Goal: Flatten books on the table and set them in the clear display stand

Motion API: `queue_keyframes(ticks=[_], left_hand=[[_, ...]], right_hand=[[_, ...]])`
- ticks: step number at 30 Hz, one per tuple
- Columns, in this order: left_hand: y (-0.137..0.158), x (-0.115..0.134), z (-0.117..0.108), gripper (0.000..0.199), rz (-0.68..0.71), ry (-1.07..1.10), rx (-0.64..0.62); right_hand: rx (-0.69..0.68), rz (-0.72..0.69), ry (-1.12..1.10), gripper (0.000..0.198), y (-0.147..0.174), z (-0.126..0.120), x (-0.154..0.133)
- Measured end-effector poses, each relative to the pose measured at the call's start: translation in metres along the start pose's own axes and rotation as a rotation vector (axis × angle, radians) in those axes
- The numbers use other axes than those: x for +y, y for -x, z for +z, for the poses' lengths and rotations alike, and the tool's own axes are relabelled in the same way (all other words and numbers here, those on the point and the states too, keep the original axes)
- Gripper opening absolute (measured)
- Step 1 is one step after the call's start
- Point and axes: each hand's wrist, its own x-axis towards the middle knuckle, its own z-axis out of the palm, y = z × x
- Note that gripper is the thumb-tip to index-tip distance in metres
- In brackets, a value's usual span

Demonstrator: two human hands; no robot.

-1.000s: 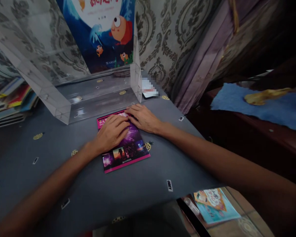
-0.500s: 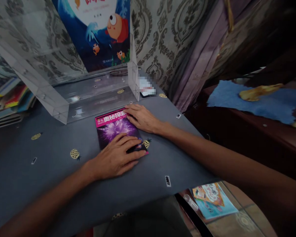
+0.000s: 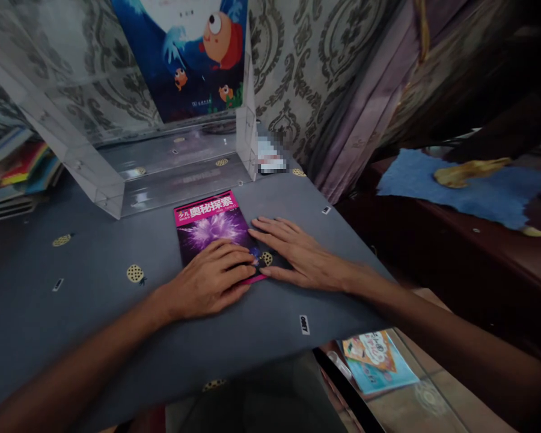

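A book (image 3: 213,227) with a pink and purple cover lies closed on the grey table, its front facing up. Over its lower part rests my left hand (image 3: 216,276), palm down with the fingers stretched out; it hides the lower left of the cover. My right hand (image 3: 293,252) lies flat on the tablecloth by the book's right edge, fingers spread, with the thumb at the lower right corner. Neither hand is wrapped round anything.
Behind the book stands a clear acrylic rack (image 3: 180,189) holding a blue picture book (image 3: 193,66) with orange fish. Stacked books (image 3: 18,174) are at the left. A phone-like item (image 3: 270,162), partly blurred, lies behind. A blue cloth (image 3: 410,180) is at the right; another book (image 3: 379,364) lies below the table.
My right hand has slid off the top right of the cover, down and to the right, onto the table beside the book. My left hand stays on the cover, shifted slightly.
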Motion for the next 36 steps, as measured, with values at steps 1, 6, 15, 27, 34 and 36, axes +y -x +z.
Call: queue_keyframes(ticks=[1, 6, 15, 27, 34, 36], left_hand=[[0.000, 0.000, 0.000, 0.022, -0.012, 0.002, 0.024], [0.011, -0.014, 0.000, 0.025, -0.248, -0.101, 0.106], [0.049, -0.060, -0.011, 0.046, -0.727, -0.250, 0.084], [0.046, -0.055, -0.010, 0.049, -0.779, -0.271, 0.069], [0.047, -0.056, -0.012, 0.044, -0.796, -0.199, 0.127], [0.046, -0.058, -0.016, 0.042, -0.786, -0.099, 0.181]], right_hand=[[-0.011, 0.002, -0.007, 0.072, 0.001, 0.000, 0.001], [-0.020, 0.006, -0.037, 0.080, 0.001, 0.001, 0.005], [-0.001, -0.005, -0.040, 0.083, -0.001, 0.002, 0.007], [-0.013, -0.023, -0.021, 0.075, -0.002, -0.001, 0.005], [-0.011, -0.033, -0.025, 0.073, -0.003, -0.001, 0.005], [-0.008, -0.033, -0.029, 0.073, -0.003, -0.001, 0.005]])
